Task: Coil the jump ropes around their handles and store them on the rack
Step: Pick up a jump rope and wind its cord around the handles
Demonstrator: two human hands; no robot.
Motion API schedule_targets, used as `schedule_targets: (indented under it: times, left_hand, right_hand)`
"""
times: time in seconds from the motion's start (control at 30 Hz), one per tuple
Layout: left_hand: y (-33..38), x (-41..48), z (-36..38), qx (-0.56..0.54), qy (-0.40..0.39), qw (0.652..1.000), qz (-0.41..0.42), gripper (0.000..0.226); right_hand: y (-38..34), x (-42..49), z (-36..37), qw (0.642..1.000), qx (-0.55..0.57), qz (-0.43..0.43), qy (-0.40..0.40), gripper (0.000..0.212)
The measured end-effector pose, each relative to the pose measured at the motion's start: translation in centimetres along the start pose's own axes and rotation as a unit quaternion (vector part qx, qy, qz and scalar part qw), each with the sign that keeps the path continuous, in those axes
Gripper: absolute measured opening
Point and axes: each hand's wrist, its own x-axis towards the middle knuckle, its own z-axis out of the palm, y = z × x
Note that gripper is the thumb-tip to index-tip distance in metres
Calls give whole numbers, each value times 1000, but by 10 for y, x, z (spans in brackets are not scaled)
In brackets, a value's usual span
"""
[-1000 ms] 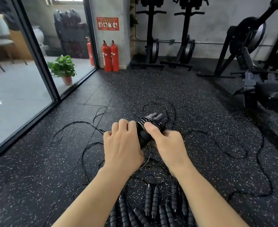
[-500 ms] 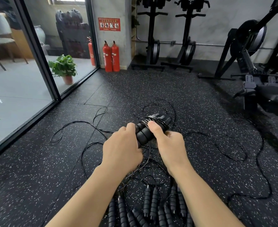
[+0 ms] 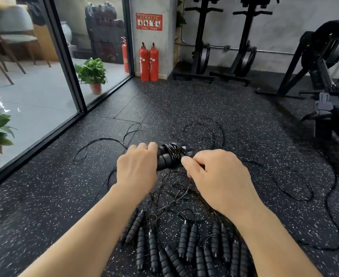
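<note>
Two black ribbed jump rope handles [image 3: 167, 158] lie side by side in the grip of my left hand [image 3: 137, 166], with thin black rope wound round their far end. My right hand [image 3: 216, 174] is at their right end, thumb and fingers pinching the rope. Several more black handles [image 3: 184, 248] lie in a row on the floor just in front of me, between my forearms. Their loose ropes [image 3: 280, 182] sprawl in loops across the speckled floor. No rack for the ropes is recognisable in view.
Black speckled rubber floor [image 3: 54, 196] all around. A glass wall [image 3: 35, 76] with a dark frame runs along the left, potted plants behind it. Two red fire extinguishers [image 3: 149, 62] stand at the pillar. Black gym machines [image 3: 324, 76] stand at the back and right.
My right hand has slid from the near side of the handles to their right end, still with the rope. The handle bundle now lies more level, and my left hand has shifted a little.
</note>
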Motion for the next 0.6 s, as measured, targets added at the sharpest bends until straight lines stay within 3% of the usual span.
schedule_targets:
  times: [0.13,0.33,0.6]
  left_hand:
    - [18,-14,1,12,1,990,139,40]
    - [34,-29,-10,-28,-1,957,290,50]
    - [30,-28,-17,-89,66,904,412,61]
  right_hand:
    - [25,16,-6,997,56,3,60,54]
    - [62,27,-1,991,125,13,48,62]
    - [71,24,4,936,307,105,-136,61]
